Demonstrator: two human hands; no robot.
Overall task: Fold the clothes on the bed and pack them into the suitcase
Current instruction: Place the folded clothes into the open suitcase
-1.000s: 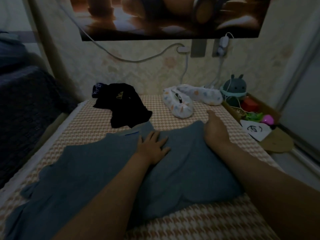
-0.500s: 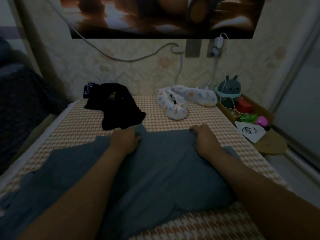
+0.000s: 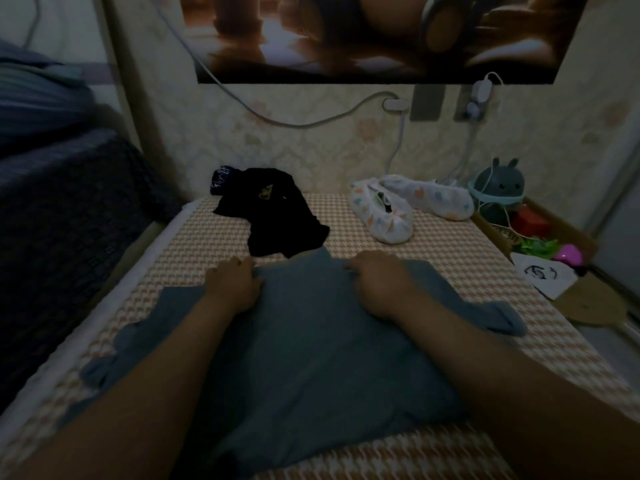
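A grey-blue shirt (image 3: 311, 341) lies spread on the checked bed cover (image 3: 450, 258), a sleeve reaching out to each side. My left hand (image 3: 235, 285) grips its far edge left of the collar, fingers curled into the cloth. My right hand (image 3: 381, 282) grips the same far edge to the right. Behind the shirt sits a crumpled black garment (image 3: 273, 213). A white patterned garment (image 3: 398, 209) lies at the back right. No suitcase is in view.
The wall with a cable and sockets closes the far end. A dark blanket (image 3: 62, 216) lies beyond the bed's left edge. At the right edge stand a box (image 3: 554, 223) with toys, a round grey lamp (image 3: 498, 185) and a white paper (image 3: 543, 275).
Both hands went from lying flat on the shirt to gripping its far edge near the collar. The right sleeve now lies spread out to the right.
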